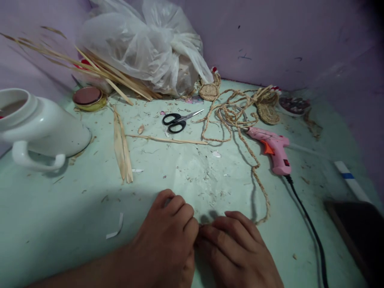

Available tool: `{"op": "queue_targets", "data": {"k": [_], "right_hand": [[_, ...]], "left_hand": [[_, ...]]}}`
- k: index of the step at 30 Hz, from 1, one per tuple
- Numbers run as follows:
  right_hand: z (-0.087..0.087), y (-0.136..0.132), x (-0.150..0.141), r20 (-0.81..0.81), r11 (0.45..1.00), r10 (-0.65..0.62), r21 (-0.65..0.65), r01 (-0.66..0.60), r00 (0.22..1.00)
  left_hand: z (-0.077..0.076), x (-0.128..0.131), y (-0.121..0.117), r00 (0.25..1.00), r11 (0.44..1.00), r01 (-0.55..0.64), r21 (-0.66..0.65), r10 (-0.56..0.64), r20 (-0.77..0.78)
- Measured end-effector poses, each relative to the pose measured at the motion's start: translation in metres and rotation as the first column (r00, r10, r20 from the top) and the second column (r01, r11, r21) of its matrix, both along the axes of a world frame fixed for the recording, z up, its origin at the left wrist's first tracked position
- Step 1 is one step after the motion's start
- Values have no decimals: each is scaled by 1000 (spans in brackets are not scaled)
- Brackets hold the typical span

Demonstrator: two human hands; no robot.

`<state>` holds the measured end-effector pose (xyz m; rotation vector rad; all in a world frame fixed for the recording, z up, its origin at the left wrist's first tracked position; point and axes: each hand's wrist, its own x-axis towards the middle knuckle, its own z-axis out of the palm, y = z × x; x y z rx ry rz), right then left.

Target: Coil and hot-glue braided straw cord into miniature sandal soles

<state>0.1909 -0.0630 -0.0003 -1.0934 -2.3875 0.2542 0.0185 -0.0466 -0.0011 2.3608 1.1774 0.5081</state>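
My left hand (169,236) and my right hand (237,250) rest together on the pale green table (195,176) near its front edge. Both have their fingers curled and pressed toward each other over something small that I cannot make out. The loose end of a braided straw rope (258,184) lies just to the right of my right hand and runs back to a tangle (232,112) near the wall. A pink glue gun (274,148) with an orange trigger lies on its side to the right, its black cord (309,226) trailing toward me.
Black-handled scissors (177,120) lie mid-table. Dry straw strips (123,148) lie left of centre, a white jug (42,128) on its side at far left. A plastic bag (144,44) and round tin (88,98) sit at the back. Woven straw pieces (267,108) sit back right.
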Motion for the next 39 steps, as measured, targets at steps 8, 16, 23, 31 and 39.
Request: {"op": "queue_targets", "data": {"k": [8, 16, 23, 31, 39], "right_hand": [[-11, -9, -4, -38, 992, -62, 106, 65, 997], [-12, -8, -6, -52, 993, -79, 86, 83, 996], [-15, -10, -5, -83, 992, -92, 79, 98, 992], [-17, -13, -2, -81, 994, -84, 62, 89, 993], [-19, -11, -8, -143, 988, -117, 81, 129, 983]], "left_hand": [[1, 1, 2, 997, 993, -16, -120, 25, 74], [3, 7, 4, 997, 997, 2, -82, 5, 83], [-6, 5, 4, 995, 996, 78, 40, -80, 60], [-3, 2, 4, 999, 996, 30, 80, -31, 19], [-1, 8, 1, 1000, 999, 23, 42, -24, 19]]}}
